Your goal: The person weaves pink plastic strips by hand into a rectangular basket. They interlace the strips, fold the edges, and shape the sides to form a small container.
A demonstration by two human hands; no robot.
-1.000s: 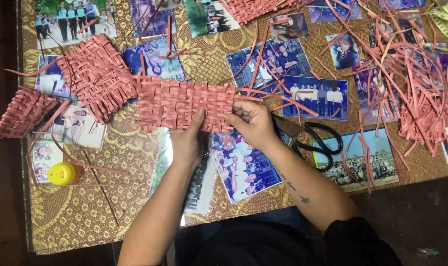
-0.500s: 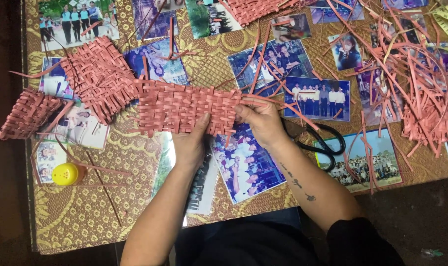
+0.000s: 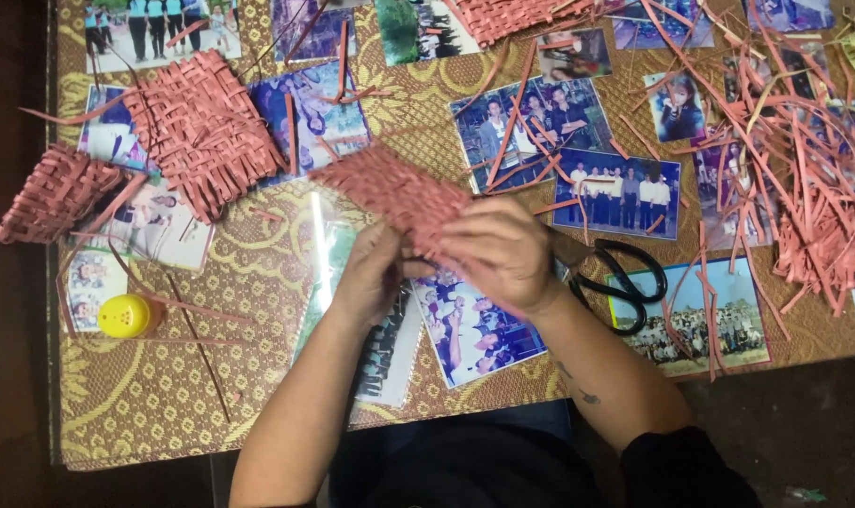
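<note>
From the head view we look down on a table covered with a gold-patterned brown cloth (image 3: 258, 282) under a clear sheet, with printed photographs (image 3: 615, 193) scattered beneath it. Our left hand (image 3: 375, 273) and right hand (image 3: 503, 254) meet at the middle of the table, both closed on a flat woven panel of pink paper strips (image 3: 390, 193). The panel rises from our hands, tilted up and to the left. The right hand lies over its lower edge with the fingers curled down onto the weave, pinching it; the left hand grips the same edge from the other side, fingers pressed together.

Just right of the right wrist lie black-handled scissors (image 3: 620, 282). Further right sits a loose heap of pink paper strips (image 3: 804, 188). To the left lie a second woven pink square (image 3: 201, 127) and, at the table's edge, a small curved woven pink piece (image 3: 51, 193). Below them stands a small yellow bottle cap (image 3: 126, 315), well apart from both hands.
</note>
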